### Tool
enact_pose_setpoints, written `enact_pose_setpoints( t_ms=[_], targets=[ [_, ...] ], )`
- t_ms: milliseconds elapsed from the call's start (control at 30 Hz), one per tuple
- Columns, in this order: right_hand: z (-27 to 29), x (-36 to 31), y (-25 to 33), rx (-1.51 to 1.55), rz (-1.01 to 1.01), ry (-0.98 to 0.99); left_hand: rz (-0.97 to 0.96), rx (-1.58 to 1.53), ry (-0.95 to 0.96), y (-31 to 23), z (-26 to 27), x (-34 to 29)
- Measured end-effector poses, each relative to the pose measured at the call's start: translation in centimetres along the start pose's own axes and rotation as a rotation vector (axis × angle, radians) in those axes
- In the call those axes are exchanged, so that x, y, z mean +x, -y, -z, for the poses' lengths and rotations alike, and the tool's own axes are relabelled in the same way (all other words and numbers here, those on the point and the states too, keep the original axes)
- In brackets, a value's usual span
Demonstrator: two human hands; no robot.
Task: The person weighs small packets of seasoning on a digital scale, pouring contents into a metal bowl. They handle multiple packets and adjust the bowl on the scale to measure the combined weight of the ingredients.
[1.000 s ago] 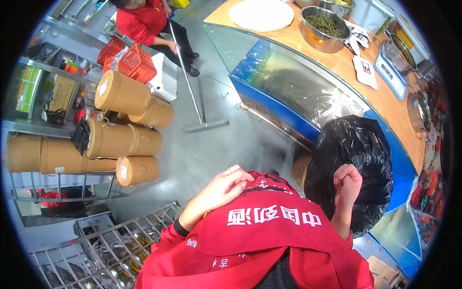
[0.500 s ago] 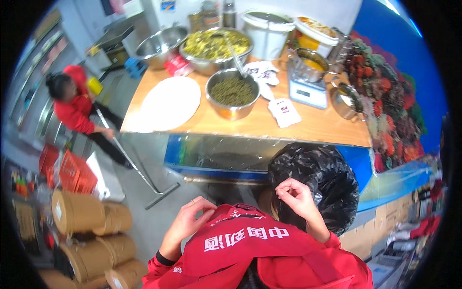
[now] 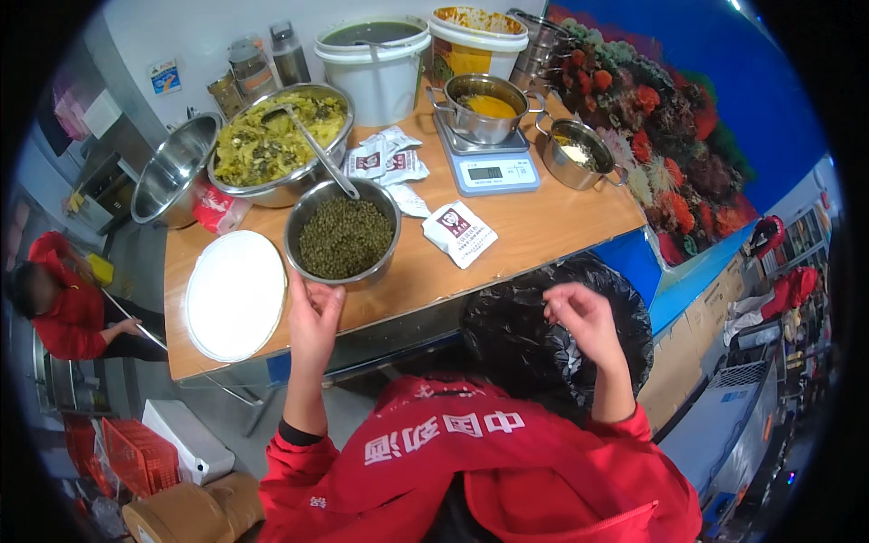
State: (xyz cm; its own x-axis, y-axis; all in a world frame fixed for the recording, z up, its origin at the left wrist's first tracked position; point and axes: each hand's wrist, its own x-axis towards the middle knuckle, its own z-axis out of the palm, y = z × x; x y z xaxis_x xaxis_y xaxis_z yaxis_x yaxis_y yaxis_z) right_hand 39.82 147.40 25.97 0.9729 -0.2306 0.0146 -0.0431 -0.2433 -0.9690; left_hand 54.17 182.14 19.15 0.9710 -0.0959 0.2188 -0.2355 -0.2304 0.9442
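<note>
A steel bowl (image 3: 384, 260) is sitting near the front edge of a wooden table (image 3: 543, 226), holding small dark green grains (image 3: 344, 237). Taking that bowl as the clock's centre, the left hand (image 3: 315, 317) is touching its near wall between 6 and 7 o'clock; thumb and fingers are standing apart there, though I cannot tell whether they are clamping, since the bowl is hiding the fingertips. A white disc (image 3: 235, 296) is lying just beside it at 8. A long-handled utensil (image 3: 317, 149) is leaning from a large basin (image 3: 262, 192) of yellow-green vegetables at 11, its handle reaching the bowl's rim. Another steel basin (image 3: 176, 172) is tilting at 10. White packets (image 3: 389, 161) are lying at 1, and a single packet (image 3: 460, 233) at 3. At 2, a scale (image 3: 502, 174) is bearing a two-handled pot (image 3: 482, 128). A white bucket (image 3: 376, 90) is standing at 12. The right hand (image 3: 584, 317) is hovering at 4 over a black plastic bag (image 3: 534, 339), fingers curling loosely; whether thumb and fingertips are meeting, I cannot tell. Farther out, toward 9, a co-worker in red (image 3: 72, 303) is gripping a pole
</note>
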Motion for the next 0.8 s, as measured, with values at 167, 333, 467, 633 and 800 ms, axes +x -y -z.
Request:
enact_pose_setpoints(
  t_ms=[167,333,467,633,800],
  targets=[
    [2.2,6.9,-1.0,-0.107,0.048,-0.017,0.184,0.456,0.09,-2.6,0.1,-2.0],
    [3.0,13.0,-2.6,-0.029,0.087,-0.022,-0.057,0.315,0.509,-8.6,-4.2,-1.4],
    [2.9,16.4,-3.6,-0.284,0.24,-0.014,-0.471,0.246,0.812,-10.2,-10.7,3.1],
    [3.9,18.4,-2.7,-0.224,0.167,-0.081,-0.548,0.234,0.867,-8.5,-16.1,6.2],
    [-0.7,18.0,2.9,-0.247,0.371,0.138,-0.685,0.078,0.91,-4.6,-19.5,7.0]
  ],
)
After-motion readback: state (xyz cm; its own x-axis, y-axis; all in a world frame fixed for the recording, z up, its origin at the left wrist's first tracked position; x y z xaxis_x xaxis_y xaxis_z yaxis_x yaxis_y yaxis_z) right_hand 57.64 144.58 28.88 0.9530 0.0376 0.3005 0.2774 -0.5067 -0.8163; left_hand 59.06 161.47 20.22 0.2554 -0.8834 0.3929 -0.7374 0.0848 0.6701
